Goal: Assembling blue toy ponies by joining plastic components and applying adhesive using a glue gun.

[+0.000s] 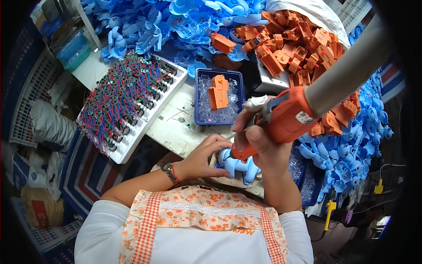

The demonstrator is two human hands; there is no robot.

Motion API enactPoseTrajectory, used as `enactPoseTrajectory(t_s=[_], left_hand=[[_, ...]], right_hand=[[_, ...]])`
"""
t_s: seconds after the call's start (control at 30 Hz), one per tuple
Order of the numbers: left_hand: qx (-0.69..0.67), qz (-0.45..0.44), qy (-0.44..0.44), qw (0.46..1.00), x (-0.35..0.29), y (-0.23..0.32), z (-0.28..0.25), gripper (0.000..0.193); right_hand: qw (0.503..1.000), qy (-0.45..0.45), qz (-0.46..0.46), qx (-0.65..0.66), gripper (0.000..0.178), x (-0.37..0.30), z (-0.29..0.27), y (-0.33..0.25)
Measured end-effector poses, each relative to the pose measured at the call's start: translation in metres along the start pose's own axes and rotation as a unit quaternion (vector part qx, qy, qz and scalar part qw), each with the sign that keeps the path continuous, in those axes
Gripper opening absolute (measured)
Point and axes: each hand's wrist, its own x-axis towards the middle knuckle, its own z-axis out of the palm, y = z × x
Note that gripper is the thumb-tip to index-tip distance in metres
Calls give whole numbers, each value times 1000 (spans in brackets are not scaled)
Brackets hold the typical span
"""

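My left hand (pixel 203 159) grips a light-blue plastic toy part (pixel 239 166) at the near edge of the table, with the thumb on its near side and the fingers on its far side. My right hand (pixel 263 147) is closed round an orange power screwdriver (pixel 290 115), tilted so that its nose points down at the blue part. A thick grey sleeve or hose (pixel 351 66) runs up from the screwdriver's back end. The tip is hidden behind the tool's nose, so contact with a screw cannot be made out.
Beyond my hands, a dark-blue bin (pixel 197 103) of clear plastic pieces bears an orange plastic housing (pixel 219 93). A white foam tray (pixel 136 145) of wired circuit boards stands left. Blue shells (pixel 184 26) and orange housings (pixel 303 42) pile up behind; more blue shells (pixel 347 158) lie right.
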Motion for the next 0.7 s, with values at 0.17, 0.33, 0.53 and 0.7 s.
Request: enactPoseTrajectory(t_s=[0.17,0.33,0.53,0.7], left_hand=[[32,27,19,999,0,-7,3,77],[-21,9,23,999,0,-5,4,76],[70,45,4,997,1,-4,-4,75],[34,11,-36,999,7,14,-21,63]], right_hand=[[1000,1,14,-25,46,-11,8,17],[999,-3,-6,-36,45,-22,7,22],[999,19,35,-19,43,-18,4,18],[997,15,-45,65,40,12,-21,-9]])
